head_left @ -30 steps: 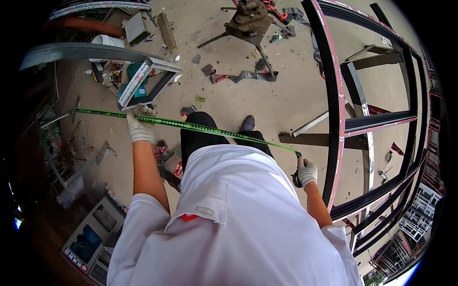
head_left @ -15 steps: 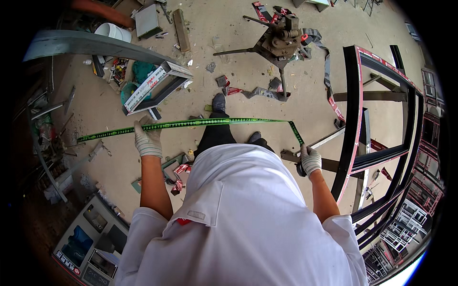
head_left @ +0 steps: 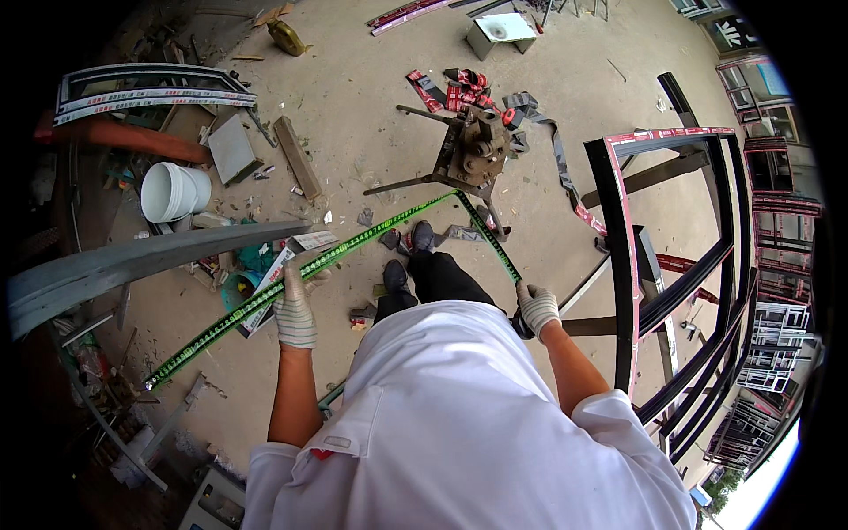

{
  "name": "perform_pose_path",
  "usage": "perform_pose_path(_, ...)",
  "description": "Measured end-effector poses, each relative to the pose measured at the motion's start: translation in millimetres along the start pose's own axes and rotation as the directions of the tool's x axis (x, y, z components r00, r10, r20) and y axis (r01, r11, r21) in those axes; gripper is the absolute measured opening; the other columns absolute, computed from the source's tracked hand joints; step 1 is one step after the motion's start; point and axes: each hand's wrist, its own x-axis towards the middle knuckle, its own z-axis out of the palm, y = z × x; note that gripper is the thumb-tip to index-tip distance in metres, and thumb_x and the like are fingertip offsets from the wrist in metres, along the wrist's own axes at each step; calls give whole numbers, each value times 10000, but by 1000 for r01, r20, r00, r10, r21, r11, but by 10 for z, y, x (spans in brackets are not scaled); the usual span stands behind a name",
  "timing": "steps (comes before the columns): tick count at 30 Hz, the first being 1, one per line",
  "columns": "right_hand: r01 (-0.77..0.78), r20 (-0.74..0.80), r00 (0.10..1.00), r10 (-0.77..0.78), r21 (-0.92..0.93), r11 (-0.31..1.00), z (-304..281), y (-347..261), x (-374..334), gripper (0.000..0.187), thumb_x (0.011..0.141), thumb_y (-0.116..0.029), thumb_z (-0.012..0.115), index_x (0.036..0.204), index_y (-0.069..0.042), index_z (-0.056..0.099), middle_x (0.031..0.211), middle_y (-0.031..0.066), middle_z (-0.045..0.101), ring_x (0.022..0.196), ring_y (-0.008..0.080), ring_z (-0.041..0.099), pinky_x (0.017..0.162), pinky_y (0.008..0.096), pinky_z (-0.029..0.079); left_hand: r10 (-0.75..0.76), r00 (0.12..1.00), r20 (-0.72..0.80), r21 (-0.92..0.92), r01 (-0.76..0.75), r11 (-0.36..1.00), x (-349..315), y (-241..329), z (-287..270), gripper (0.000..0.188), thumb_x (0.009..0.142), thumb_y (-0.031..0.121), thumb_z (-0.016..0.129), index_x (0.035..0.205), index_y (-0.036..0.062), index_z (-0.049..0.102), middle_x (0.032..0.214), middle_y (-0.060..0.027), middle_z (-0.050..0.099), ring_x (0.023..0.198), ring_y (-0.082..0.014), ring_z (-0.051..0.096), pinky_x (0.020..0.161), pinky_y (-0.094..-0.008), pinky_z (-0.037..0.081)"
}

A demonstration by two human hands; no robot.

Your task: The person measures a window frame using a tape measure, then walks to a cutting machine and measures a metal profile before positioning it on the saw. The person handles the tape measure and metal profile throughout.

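Compared with half a second earlier, the green blade [head_left: 353, 245] of the tape measure bends more sharply: its peak now lies farther forward, in view near the foot of the rusty metal stand [head_left: 481, 150], and a longer stretch drops to the right hand [head_left: 537, 307]. The tip now points down toward the lower left, and the white bucket [head_left: 168, 193] sits lower in view.

Right hand, gloved: fingers curled closed around the dark case [head_left: 521, 327], the blade coming out at the fingertips. Left hand [head_left: 296, 311], gloved: fingers at the blade partway along, thumb side spread; cannot tell how firmly they close on it. Tape measure spans both hands, ahead of the body, left of the black window frame [head_left: 624, 265].
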Motion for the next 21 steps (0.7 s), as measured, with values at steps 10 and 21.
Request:
perform_pose_path(10, 51, -12, 999, -51, 1, 999, -359, -853, 858, 471, 987, -472, 554, 947, -32, 716, 769, 188, 656, 720, 326, 615, 697, 418, 507, -99, 994, -53, 129, 105, 986, 1051, 552, 856, 564, 1029, 569, 452, 1144, 38, 600, 970, -89, 656, 873, -173, 645, 857, -370, 538)
perform_pose_path(21, 57, -36, 998, -56, 32, 998, -748, -2128, 1113, 425, 998, -448, 523, 953, -72, 715, 812, 226, 670, 791, 428, 640, 734, 472, 508, -178, 982, 59, 81, 173, 982, 2807, 921, 1061, 668, 981, 662, 470, 1259, 65, 588, 977, -79, 673, 842, -154, 655, 832, -337, 537)
